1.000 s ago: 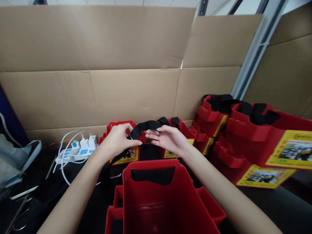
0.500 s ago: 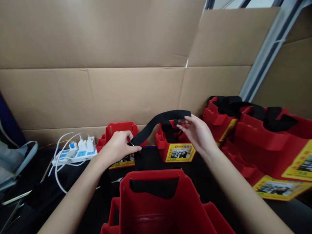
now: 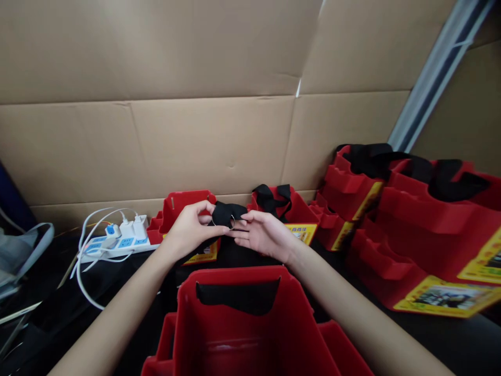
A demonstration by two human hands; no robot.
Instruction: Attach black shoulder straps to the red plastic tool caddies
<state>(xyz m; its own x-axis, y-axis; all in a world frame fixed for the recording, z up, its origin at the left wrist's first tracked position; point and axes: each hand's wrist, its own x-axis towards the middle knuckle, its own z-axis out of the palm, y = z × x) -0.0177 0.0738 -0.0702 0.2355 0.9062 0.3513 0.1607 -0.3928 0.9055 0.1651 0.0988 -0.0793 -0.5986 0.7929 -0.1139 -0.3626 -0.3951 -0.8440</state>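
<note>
A black webbing strap [image 3: 228,213] with a thin metal ring [image 3: 232,221] is bunched up between my two hands. My left hand [image 3: 191,228] pinches its left side near the ring. My right hand [image 3: 264,235] has thumb and index finger at the strap's right side, its other fingers stretched out underneath. Below the hands, nearest to me, stands a large red plastic box [image 3: 245,326] with side pockets and a slot in its far wall, where black material shows. Behind my left hand sits a small red box [image 3: 190,198] with a yellow label, partly hidden.
Another red box [image 3: 305,211] with black straps stands behind my right hand. More strapped red boxes [image 3: 422,224] are stacked on the right. A white power strip [image 3: 117,245] with plugs and cables lies left. A cardboard wall [image 3: 211,141] closes off the back.
My right hand has moved left and down to meet my left hand. The strap, stretched between them before, is now bunched up, and its ring shows more clearly. The view has shifted slightly.
</note>
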